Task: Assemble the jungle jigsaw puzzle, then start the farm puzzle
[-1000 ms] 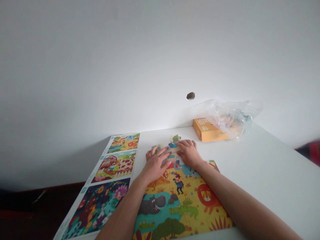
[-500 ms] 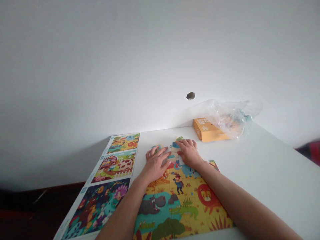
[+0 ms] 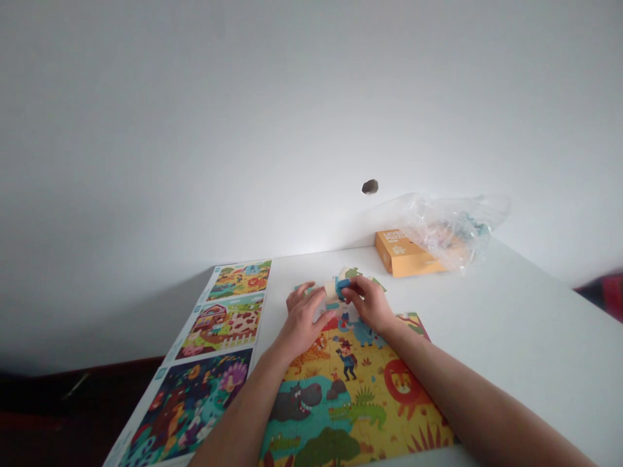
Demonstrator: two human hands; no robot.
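Between the thumb and fingers of my right hand (image 3: 370,302) is a puzzle piece (image 3: 342,287) with blue and cream on it, lifted and tilted above the table. My left hand (image 3: 305,319) lies just to the left with its fingers apart, close to the piece's left edge; I cannot tell whether it touches. Below both hands spreads a partly joined jigsaw puzzle (image 3: 360,389) showing a lion, a crocodile, a hippo and a figure in a hat. Loose green-and-cream pieces (image 3: 351,272) lie just behind my right hand. Part of another piece (image 3: 299,287) shows behind my left fingers.
A sheet with three printed pictures (image 3: 228,321) lies along the table's left side. An orange box (image 3: 411,256) stands at the back right, partly under a crumpled clear plastic bag (image 3: 452,233). The white wall (image 3: 292,130) behind has a small hole (image 3: 370,187).
My right hand has closed on a blue-and-cream puzzle piece and raised it off the table. More of the green pieces behind it now shows. My left hand has barely moved.
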